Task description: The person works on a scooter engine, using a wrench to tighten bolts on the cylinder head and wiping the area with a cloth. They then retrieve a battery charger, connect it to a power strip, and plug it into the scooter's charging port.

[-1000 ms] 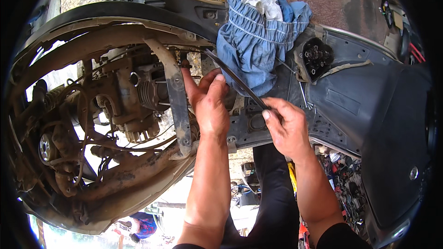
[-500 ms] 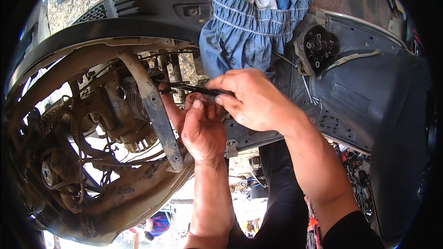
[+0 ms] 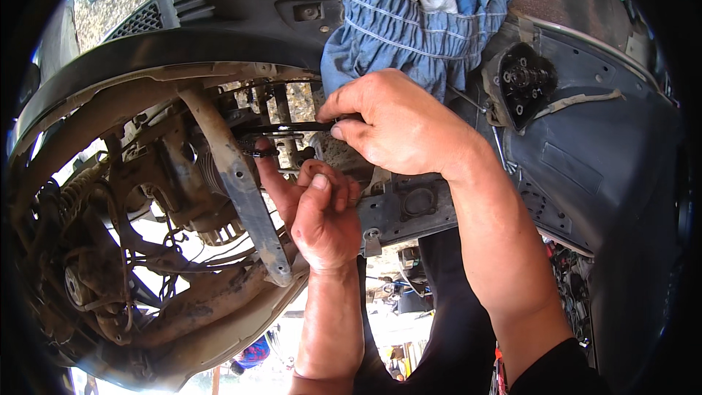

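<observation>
Evidently the right hand (image 3: pixel 398 124) has its grip pinched, thumb and fingers, on one end of a slender, glossy black strip (image 3: pixel 289 127). The left hand (image 3: pixel 322 219), lower down, stretches its index finger to a small, dark-linked chain (image 3: pixel 263 152); the other fingers curl under the thumb, and whether this grip encloses anything cannot be told. The strip lies nearly level above the chain, inside the opening of a grimy vehicle body, its far end meeting or passing behind a flat, scuffed metal bar (image 3: pixel 252 201) with round holes. Left of the bar sits a dusty engine (image 3: pixel 183 183) with a ribbed cylinder. Beyond the hands lies crumpled blue cloth (image 3: pixel 409 40) with gathered, stitched bands, and to its right an oily, hollow metal part (image 3: pixel 528 82) on smooth dark plastic.

Compared with half a second ago, the right hand stands clear of the left, and the strip reaches further toward the bar.
</observation>
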Tool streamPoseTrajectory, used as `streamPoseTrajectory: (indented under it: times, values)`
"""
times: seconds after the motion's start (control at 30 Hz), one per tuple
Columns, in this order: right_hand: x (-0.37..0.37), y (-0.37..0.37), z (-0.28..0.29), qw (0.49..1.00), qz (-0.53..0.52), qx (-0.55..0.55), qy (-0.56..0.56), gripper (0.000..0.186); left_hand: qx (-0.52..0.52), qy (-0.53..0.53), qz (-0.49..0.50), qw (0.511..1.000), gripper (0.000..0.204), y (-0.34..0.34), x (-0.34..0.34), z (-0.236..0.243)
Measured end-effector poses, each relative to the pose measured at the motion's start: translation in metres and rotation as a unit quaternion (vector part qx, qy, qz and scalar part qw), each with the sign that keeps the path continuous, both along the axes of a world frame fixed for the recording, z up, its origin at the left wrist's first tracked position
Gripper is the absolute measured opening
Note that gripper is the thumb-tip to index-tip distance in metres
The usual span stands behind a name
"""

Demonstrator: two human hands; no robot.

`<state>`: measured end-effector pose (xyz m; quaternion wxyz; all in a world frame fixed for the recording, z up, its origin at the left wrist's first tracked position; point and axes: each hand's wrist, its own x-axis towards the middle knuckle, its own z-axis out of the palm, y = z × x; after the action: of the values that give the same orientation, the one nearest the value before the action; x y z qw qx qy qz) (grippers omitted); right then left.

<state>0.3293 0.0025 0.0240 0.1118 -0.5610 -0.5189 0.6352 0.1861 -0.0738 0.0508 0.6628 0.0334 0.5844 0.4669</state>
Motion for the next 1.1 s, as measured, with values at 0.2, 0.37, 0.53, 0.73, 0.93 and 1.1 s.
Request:
streamPoseTrajectory:
  times: [0.2,0.37,0.53,0.73,0.93,1.1]
  values:
    - [-0.033,-0.004,-0.021,1.000,-0.017,0.014,0.015,0.027,0.036,-0.012,-0.020,0.999,0.090,-0.003,-0.007,-0.008]
    - [-0.058,0.004,-0.035,0.999,-0.028,-0.030,0.018,0.028,0.040,-0.018,-0.023,0.999,0.085,-0.009,-0.009,-0.012]
    - [-0.052,0.005,-0.045,1.000,0.002,0.016,0.022,0.024,0.018,-0.022,-0.030,0.999,0.087,-0.010,-0.013,-0.013]
    - [-0.056,-0.001,-0.047,0.999,0.005,0.040,-0.012,0.022,-0.001,-0.023,-0.037,0.999,0.089,-0.006,-0.015,-0.010]
    - [-0.061,-0.007,-0.056,0.997,0.034,0.032,-0.058,0.026,-0.011,-0.035,-0.044,0.998,0.090,-0.006,-0.017,-0.013]
    - [-0.074,-0.007,-0.088,0.998,0.033,0.060,0.002,0.027,0.001,-0.043,-0.039,0.998,0.088,-0.008,-0.014,-0.017]
